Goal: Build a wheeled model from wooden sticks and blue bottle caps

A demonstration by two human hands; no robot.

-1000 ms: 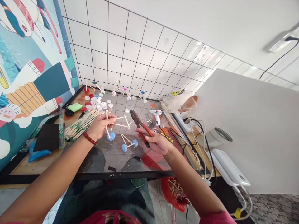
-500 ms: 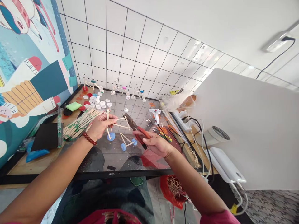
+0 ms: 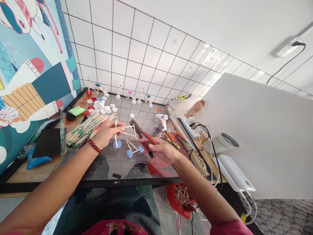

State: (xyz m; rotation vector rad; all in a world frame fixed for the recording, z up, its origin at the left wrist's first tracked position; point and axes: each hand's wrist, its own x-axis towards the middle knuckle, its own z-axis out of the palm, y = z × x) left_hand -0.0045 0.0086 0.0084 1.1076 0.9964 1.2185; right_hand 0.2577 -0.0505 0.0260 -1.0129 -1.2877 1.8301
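My left hand [image 3: 109, 132] pinches a small frame of wooden sticks [image 3: 116, 134], with a blue bottle cap [image 3: 117, 144] at its lower end. In my right hand [image 3: 163, 149] are red-handled pliers [image 3: 147, 137], gripped by the handles. Their jaws lie at the upper right corner of the stick frame; whether they bite on a stick I cannot tell. Just below, a second stick piece [image 3: 132, 147] with two blue caps rests on the glossy tabletop [image 3: 105, 173].
Wooden sticks [image 3: 85, 129] and bottle caps [image 3: 102, 106] lie at left. Finished stick-and-cap models [image 3: 127, 94] line the back edge. A glue gun [image 3: 162, 120] stands at right near cables. A red bag of sticks [image 3: 181, 197] sits below the table edge.
My left hand has moved slightly right, and the stick frame with its blue cap has turned and shifted right. The pliers have hardly moved.
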